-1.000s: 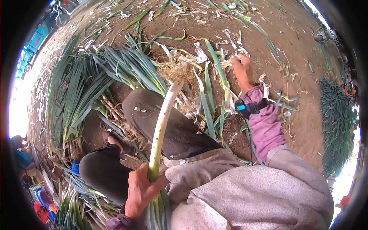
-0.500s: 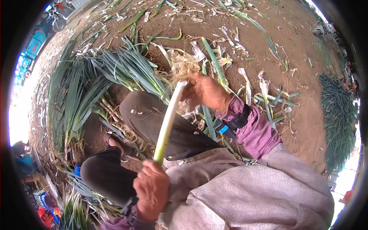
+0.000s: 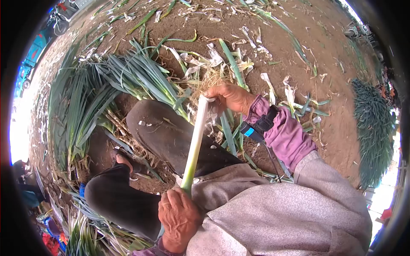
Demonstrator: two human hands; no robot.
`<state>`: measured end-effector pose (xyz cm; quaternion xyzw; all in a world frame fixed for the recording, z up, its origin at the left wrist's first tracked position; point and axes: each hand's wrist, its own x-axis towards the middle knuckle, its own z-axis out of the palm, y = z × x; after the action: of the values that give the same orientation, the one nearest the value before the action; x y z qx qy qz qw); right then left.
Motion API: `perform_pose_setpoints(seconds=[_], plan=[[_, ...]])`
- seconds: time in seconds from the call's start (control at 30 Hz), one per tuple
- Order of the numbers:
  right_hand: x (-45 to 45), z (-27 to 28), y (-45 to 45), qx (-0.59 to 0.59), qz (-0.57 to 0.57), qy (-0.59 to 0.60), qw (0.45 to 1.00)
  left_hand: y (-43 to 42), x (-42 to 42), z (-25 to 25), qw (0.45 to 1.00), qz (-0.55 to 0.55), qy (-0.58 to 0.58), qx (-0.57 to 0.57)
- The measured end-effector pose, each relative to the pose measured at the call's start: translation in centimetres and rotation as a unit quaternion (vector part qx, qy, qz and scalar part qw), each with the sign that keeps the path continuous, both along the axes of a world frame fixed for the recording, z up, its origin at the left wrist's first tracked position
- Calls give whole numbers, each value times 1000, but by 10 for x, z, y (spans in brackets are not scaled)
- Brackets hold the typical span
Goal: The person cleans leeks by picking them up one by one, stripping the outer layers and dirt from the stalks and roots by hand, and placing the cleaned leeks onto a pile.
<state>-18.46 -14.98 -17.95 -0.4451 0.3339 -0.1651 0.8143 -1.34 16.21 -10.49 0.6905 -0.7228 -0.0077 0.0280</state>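
Observation:
A long green onion [image 3: 197,143], white at the root end and green lower down, lies slantwise above my lap. My left hand [image 3: 179,216] is closed round its green part, and the leaves beyond are mostly hidden by the hand and clothing. At the white top end, my right hand [image 3: 230,99] has its fingers bent in against the stalk's tip; the thumb and fingertips are partly hidden. Just behind that hand is a tangle of pale dry roots [image 3: 212,80] on the ground.
Bundles of green onions [image 3: 81,115] lie to the left, more [image 3: 147,77] beyond my knee. A large green pile [image 3: 373,132] is at far right. Peeled skins and loose leaves [image 3: 232,64] litter the soil. A blue vehicle [image 3: 35,51] stands at upper left.
The green onion has shifted slightly right and down with both hands. My right hand's fingers have moved a little on the white end. The whole view has shifted slightly.

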Motion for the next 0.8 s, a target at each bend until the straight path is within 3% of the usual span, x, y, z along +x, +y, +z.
perform_pose_setpoints(seconds=[0.37,0.53,0.57,0.73,0.8], plan=[[10,-5,-3,-55,55,86,993,6,11,-8,992,28,107,65],[11,12,-5,26,52,16,998,9,12,-12,996,1,72,59],[14,9,-8,4,76,82,994,8,12,-11,995,-1,70,67],[13,5,-3,-77,53,48,995,7,9,-17,998,-20,47,31],[2,-8,-15,-116,99,8,988,8,4,-7,997,-6,-69,12]])
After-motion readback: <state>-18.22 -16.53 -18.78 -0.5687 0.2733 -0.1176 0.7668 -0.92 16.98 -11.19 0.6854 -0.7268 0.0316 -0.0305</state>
